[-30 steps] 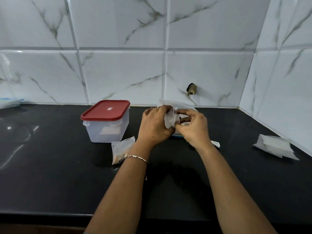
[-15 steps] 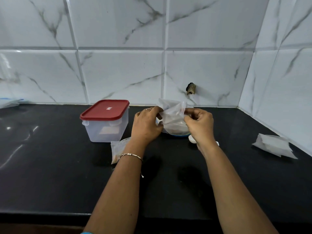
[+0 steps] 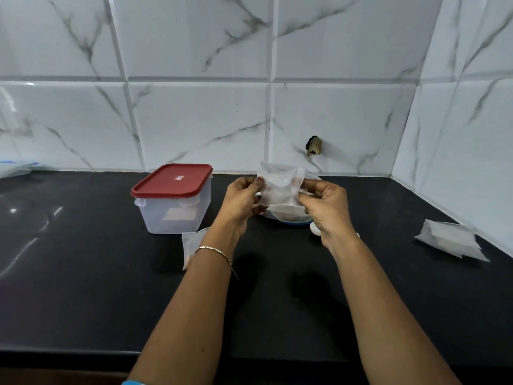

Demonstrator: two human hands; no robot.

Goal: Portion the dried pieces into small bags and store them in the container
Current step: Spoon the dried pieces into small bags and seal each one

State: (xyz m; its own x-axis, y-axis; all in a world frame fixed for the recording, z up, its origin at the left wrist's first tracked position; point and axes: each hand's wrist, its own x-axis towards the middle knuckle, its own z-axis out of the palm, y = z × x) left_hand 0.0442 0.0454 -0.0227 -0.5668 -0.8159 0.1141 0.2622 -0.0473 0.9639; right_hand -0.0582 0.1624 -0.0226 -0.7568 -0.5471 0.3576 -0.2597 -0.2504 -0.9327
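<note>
Above the bench, your left hand and right hand pinch the small bag by its sides. Its contents are hard to make out, and the bowl behind sits mostly hidden.

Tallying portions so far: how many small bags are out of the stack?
2: one small bag held up between the left hand and right hand; one bag on the counter beside the container. Others may be hidden inside.

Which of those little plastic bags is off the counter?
The small bag pinched between left hand and right hand; the others lie flat on the counter.
</note>
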